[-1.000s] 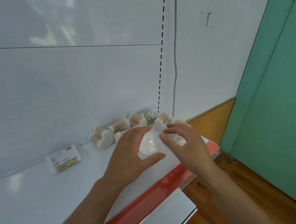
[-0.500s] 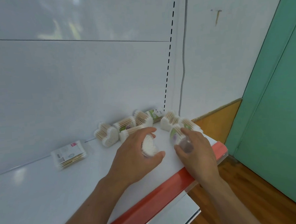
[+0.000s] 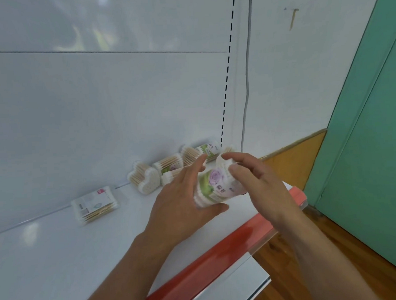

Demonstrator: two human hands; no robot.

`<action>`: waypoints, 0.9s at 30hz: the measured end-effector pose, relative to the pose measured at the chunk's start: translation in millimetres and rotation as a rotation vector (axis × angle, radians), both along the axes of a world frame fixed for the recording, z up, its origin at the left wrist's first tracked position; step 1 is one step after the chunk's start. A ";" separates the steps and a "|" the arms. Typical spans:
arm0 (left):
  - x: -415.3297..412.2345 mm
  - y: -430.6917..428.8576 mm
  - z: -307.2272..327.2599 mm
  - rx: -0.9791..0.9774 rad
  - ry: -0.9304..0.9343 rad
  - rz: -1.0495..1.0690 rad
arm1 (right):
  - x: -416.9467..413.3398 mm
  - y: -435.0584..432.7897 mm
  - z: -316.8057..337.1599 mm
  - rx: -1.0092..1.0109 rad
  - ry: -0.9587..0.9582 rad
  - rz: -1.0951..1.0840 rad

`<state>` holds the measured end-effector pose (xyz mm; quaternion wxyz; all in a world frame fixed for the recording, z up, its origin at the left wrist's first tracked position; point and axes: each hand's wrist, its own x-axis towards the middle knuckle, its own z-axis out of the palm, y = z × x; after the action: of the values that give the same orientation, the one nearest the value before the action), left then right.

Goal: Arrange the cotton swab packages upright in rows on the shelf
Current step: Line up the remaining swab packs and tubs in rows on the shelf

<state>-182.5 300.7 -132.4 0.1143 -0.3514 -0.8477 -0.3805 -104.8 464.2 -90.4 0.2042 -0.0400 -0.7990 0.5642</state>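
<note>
Both hands meet around one cotton swab package with a purple rose label (image 3: pixel 216 185), just above the white shelf (image 3: pixel 60 260). My left hand (image 3: pixel 183 201) grips its left end, thumb underneath. My right hand (image 3: pixel 258 183) holds its right end with curled fingers. Behind them, several more packages lie against the back panel: a heart-shaped package (image 3: pixel 144 179), one with a rose label (image 3: pixel 169 166) and one with a green label (image 3: pixel 207 149). A flat rectangular package (image 3: pixel 95 204) lies apart on the left.
The shelf has a red front edge strip (image 3: pixel 221 256). A lower white shelf (image 3: pixel 234 290) juts out beneath it. A green door (image 3: pixel 369 118) stands to the right over a wooden floor (image 3: pixel 336 268). A slotted upright (image 3: pixel 226 79) runs up the back panel.
The package turned between my hands so that its rose label faces up. My right hand rose from the shelf's front edge to the package's right end. The view moved closer.
</note>
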 end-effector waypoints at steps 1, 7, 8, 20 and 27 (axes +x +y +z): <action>-0.8 -0.2 0.1 0.005 -0.015 -0.001 | -0.1 -0.2 1.8 0.012 -0.002 0.012; -1.6 -1.2 0.7 0.028 -0.063 0.060 | -4.5 8.2 1.0 -0.058 0.153 -0.145; -1.6 -1.9 0.7 0.043 -0.069 0.068 | -6.4 15.3 -2.1 -0.060 0.194 -0.278; -2.0 -1.5 1.1 0.136 -0.137 0.106 | -42.3 77.4 -52.2 0.434 -0.275 -0.427; 6.3 -11.2 14.5 0.197 -0.172 0.121 | -20.2 51.3 -36.0 0.266 -0.080 -0.426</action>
<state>-176.2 289.5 -117.9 0.0981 -0.2527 -0.8326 -0.4829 -124.9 515.5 -126.3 0.2901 -0.2025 -0.8472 0.3964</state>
